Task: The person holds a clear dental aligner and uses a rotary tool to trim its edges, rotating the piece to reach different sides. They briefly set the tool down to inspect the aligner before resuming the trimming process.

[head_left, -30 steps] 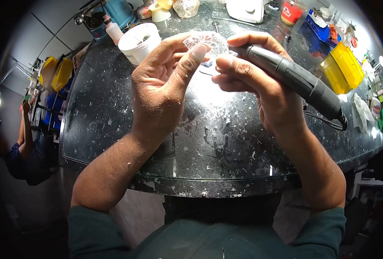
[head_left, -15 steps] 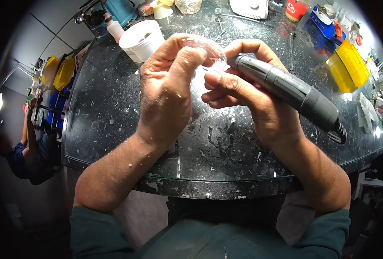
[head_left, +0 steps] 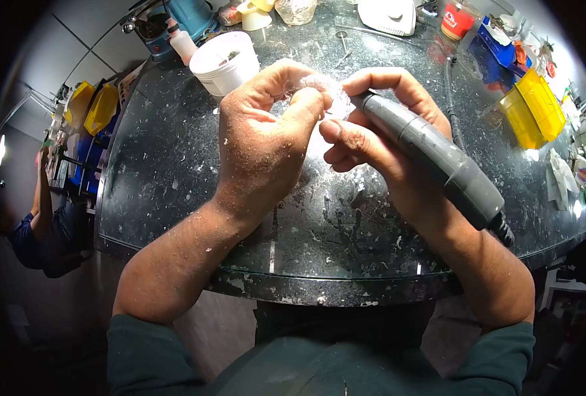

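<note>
A clear, curved plastic piece [head_left: 318, 84] is pinched between the thumb and fingers of my left hand [head_left: 270, 119], partly hidden by them. My right hand [head_left: 389, 125] is wrapped round a dark grey rotary handpiece [head_left: 431, 142], whose cord leaves at the lower right. The front end of the handpiece points at the right side of the clear piece, close against it; its bit is lost in glare. White dust and shavings speckle my left hand and forearm.
A black table [head_left: 194, 171] is strewn with white shavings. Behind my left hand stands a white tub [head_left: 224, 66], beside a pinkish bottle [head_left: 183, 45]. A yellow bin [head_left: 534, 109] and a red cup [head_left: 458, 23] are at the right. Another person's arm [head_left: 42, 188] shows far left.
Both hands have shifted slightly, and the clear piece has turned in my left fingers. The rear of the handpiece has swung toward me and a little left. The whole view has shifted slightly.
</note>
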The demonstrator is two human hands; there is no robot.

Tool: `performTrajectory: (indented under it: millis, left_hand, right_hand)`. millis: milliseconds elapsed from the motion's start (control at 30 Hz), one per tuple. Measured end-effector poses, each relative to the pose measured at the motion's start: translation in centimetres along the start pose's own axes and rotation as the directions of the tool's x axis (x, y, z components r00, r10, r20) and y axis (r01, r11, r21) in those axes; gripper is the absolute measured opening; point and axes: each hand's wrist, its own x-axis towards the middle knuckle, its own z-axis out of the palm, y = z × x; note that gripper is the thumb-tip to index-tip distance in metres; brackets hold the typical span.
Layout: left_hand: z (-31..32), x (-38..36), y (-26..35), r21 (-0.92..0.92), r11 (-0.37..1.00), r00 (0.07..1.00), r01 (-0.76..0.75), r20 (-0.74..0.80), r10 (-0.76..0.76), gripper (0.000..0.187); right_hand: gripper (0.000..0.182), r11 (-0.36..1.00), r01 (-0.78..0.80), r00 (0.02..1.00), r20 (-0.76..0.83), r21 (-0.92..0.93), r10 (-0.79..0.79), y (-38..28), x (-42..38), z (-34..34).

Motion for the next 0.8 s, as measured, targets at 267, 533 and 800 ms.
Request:
performTrajectory:
  millis: [267, 533, 800]
  left_hand:
    - [-0.4, 0.9, -0.5, -0.080, 0.987, 0.986, -0.140, 0.085, 0.146, 0.026]
    - [-0.6, 0.9, -0.4, -0.156, 0.983, 0.990, 0.096, 0.119, -0.078, 0.028]
    - [-2.6, 1.4, -1.3, -0.453, 0.768, 0.877, 0.453, 0.383, -0.291, 0.038]
  right_hand:
    - [0.031, 0.939, 0.237, 0.966, -0.040, -0.247, -0.254, 0.2, 2.2, -3.0]
    - [0.032, 0.854, 0.391, 0.915, 0.041, -0.345, -0.402, 0.3, 2.4, -3.5]
    - [0.026, 0.935, 0.295, 0.937, -0.132, -0.197, -0.323, 0.3, 2.9, -3.8]
